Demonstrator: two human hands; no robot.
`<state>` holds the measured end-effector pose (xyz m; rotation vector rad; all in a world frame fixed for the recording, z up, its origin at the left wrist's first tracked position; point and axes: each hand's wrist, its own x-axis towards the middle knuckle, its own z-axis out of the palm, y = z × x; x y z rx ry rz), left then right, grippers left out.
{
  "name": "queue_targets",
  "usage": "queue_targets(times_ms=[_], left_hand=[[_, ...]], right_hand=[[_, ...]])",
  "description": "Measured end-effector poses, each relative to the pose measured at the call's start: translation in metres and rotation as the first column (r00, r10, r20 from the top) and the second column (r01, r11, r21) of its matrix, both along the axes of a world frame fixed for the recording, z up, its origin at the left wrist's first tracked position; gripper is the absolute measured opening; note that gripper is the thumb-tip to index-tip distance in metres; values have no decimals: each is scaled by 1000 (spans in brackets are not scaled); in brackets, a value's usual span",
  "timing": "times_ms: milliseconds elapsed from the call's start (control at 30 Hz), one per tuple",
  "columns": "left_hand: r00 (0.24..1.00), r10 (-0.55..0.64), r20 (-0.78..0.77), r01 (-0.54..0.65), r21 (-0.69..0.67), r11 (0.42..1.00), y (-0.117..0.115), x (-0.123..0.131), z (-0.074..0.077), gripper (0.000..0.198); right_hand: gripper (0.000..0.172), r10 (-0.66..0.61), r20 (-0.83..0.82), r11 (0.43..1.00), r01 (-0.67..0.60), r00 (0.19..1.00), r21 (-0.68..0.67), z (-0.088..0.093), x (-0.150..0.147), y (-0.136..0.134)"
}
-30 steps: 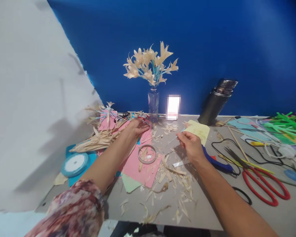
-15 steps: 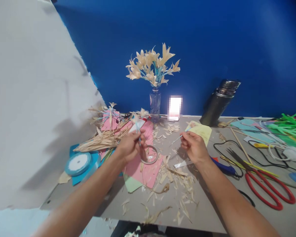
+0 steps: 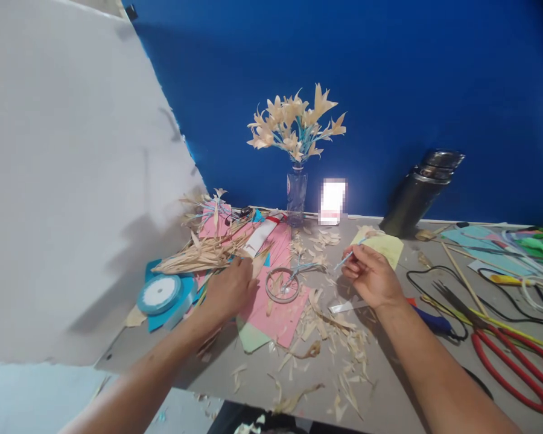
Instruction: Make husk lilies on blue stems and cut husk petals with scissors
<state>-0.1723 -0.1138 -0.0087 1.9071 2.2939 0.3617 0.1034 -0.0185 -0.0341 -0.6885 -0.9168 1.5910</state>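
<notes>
My left hand (image 3: 230,288) reaches down over the pink paper, back upward, at the near end of a white tube with a red cap (image 3: 260,237). Its fingertips are hidden, so I cannot tell whether they grip the tube. In my right hand (image 3: 371,274), a thin pale-blue flower stem (image 3: 344,261) is pinched between thumb and fingers. A pale husk bloom (image 3: 368,232) shows just beyond that hand. Between the hands, small husk flowers with blue stems (image 3: 305,266) lie against a tape ring (image 3: 282,300).
Dried husk strips (image 3: 194,256) and a blue ribbon spool (image 3: 158,295) lie left. A glass vase (image 3: 297,196) of husk flowers stands behind, with a dark flask (image 3: 419,199) to its right. Red-handled scissors (image 3: 509,361) and cables lie right. Husk scraps (image 3: 339,337) litter the front.
My left hand has let go of the blue-stemmed flowers, now lying by the tape ring, and moved left and down to the white tube. My right hand still holds its stem. The view has shifted.
</notes>
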Motion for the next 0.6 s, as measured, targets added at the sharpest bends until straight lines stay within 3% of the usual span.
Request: queue_targets(times_ms=[67,133,267,367,533,600], left_hand=[[999,-6,-49,3,-58,998,-6,-11,-9,32],[999,35,-14,-36,-9,999,-6,-19,-9,28],[988,136,-73,-121,186,975,5,-25,13,30],[959,153,-240,-107,195,975,12,-20,22,27],[977,-134,-164,137,6,991,25,-1,-2,19],[981,-125,-146,120,-43,992,31,4,-14,20]], right_hand=[[29,18,-3,1000,-18,1000,-22,0,-2,-1],[28,29,0,999,-29,1000,-34,-1,-3,-2],[28,18,11,999,-18,1000,-51,-3,-4,-2],[29,9,15,998,-8,1000,-58,-5,-3,-1],[27,20,19,999,-19,1000,-38,-6,-4,-1],[27,30,9,999,-30,1000,-39,-6,-4,-1]])
